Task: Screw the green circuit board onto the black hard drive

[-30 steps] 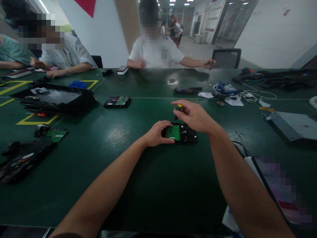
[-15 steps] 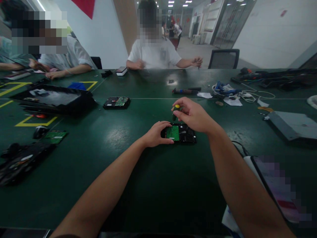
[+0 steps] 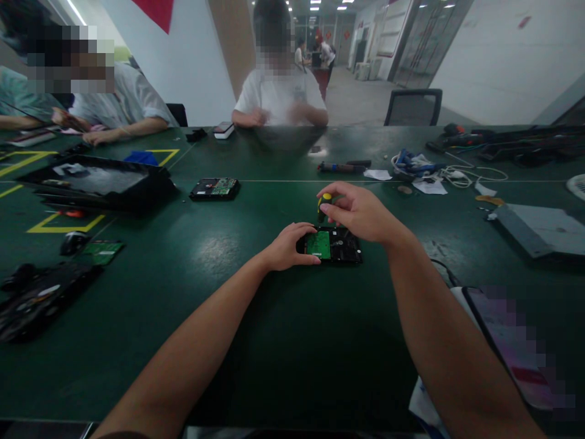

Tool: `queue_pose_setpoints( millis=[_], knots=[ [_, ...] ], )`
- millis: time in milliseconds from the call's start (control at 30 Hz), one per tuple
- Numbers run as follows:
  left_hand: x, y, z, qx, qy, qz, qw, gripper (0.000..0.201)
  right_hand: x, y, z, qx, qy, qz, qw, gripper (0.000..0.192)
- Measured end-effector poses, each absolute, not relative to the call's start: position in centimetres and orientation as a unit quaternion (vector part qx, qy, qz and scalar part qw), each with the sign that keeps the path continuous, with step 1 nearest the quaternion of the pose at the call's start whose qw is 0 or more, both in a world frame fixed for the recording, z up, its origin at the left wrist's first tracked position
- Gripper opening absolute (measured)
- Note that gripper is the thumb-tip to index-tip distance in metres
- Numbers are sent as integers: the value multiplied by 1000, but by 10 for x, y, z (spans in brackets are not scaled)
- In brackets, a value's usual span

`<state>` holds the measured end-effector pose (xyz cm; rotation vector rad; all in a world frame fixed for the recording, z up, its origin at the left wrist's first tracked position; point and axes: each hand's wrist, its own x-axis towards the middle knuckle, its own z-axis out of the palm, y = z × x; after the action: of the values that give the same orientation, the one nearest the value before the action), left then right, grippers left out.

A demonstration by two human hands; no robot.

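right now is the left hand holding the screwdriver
No, the left hand rests on the edge of the hard drive, while the right hand grips the yellow-capped screwdriver above it.

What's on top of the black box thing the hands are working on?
A green circuit board lies on the hard drive. The right hand holds a yellow-capped screwdriver above it. The left hand covers the drive's left end, and the screwdriver's tip is hidden.
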<state>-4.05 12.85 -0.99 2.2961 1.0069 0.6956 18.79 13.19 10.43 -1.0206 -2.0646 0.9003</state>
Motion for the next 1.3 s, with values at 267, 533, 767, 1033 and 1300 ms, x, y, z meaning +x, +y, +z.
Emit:
queue_pose_setpoints(
  millis=[267,533,767,1033,1300],
  knots=[
    [-40,128,-11,850,373,260,266,76,182,134,97,-418,-782,294,357,23],
    [-40,129,-12,853,371,259,258,77,180,139,90,-393,-740,397,375,29],
    [-40,129,-11,853,369,262,261,75,182,140,94,-408,-763,342,366,29],
    [-40,126,-6,850,373,255,270,76,181,140,90,-440,-739,338,383,29],
    [-40,130,-12,855,367,260,260,76,181,141,93,-391,-721,438,367,35]
  ],
)
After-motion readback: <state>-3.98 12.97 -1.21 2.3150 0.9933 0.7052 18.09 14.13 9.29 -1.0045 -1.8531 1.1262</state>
